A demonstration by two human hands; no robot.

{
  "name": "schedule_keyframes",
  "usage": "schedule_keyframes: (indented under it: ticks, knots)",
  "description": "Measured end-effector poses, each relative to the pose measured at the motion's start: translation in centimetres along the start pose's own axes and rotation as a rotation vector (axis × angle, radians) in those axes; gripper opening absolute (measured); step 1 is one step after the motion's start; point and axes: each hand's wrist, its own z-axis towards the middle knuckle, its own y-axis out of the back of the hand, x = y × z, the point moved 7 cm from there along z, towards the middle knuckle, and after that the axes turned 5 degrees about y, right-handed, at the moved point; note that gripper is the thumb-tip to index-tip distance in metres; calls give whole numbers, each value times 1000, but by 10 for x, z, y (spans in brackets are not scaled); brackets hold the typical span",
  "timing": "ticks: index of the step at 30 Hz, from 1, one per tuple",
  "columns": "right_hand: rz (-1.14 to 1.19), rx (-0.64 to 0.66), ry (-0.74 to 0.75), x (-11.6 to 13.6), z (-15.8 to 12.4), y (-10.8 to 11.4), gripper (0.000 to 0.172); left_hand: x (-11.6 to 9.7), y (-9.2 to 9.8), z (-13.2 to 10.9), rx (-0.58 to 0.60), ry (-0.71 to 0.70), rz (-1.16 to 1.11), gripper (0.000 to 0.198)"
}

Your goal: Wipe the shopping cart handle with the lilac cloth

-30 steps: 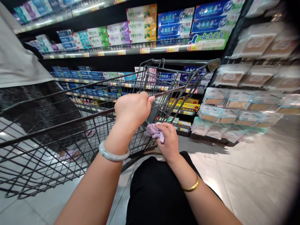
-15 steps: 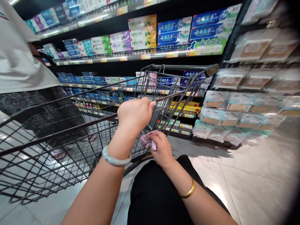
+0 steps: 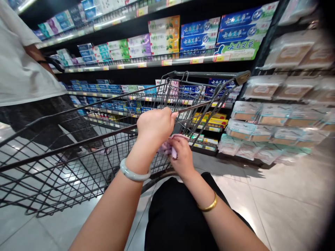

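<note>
My left hand (image 3: 155, 126) is closed round the top rim of a dark wire shopping cart (image 3: 78, 146), near the cart's right side. A pale green bangle sits on that wrist. Just below it my right hand (image 3: 181, 157) is closed on a crumpled purple cloth (image 3: 167, 148), pressed against the cart's wire side. A gold bangle is on the right wrist. The cart's handle (image 3: 209, 74) points toward the shelves. The basket looks empty.
Shelves of boxed toothpaste (image 3: 199, 33) run across the back. Hanging packets (image 3: 274, 125) fill the rack at right. A person in a white shirt and dark patterned trousers (image 3: 23, 76) stands at left beside the cart. Pale tiled floor (image 3: 274, 195) lies at right.
My right hand with the cloth has shifted up along the cart's side, closer under the left hand. The view has moved slightly; the person at left has stepped a little.
</note>
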Motion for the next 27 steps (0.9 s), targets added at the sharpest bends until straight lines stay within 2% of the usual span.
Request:
schedule_keyframes:
  ticks: [3,7,10,13,16,18,20,22,24,27]
  knots:
    - [22,84,-1,-6,-4,-10,42,-1,0,1,21,-48,-11,53]
    - [83,-51,-13,-3,22,6,42,6,7,2,83,-135,-104,36]
    - [73,-142,25,5,47,19,42,24,22,-3,55,-134,-68,33]
    - [19,-30,50,8,52,12,46,53,29,-16,104,-66,5,43]
    - [-9,109,47,10,50,2,47,81,23,-30,198,46,78,63]
    - [1,37,42,16,58,8,46,91,19,-36,205,116,117,74]
    - [-24,-108,24,23,69,19,45,94,16,-38,193,153,110,79]
    - [-83,-199,16,31,73,23,44,92,15,-37,182,162,87,81]
    - [-120,-157,42,37,67,13,43,91,15,-37,174,173,77,82]
    - [-90,20,87,40,51,-10,46,92,15,-36,154,176,68,80]
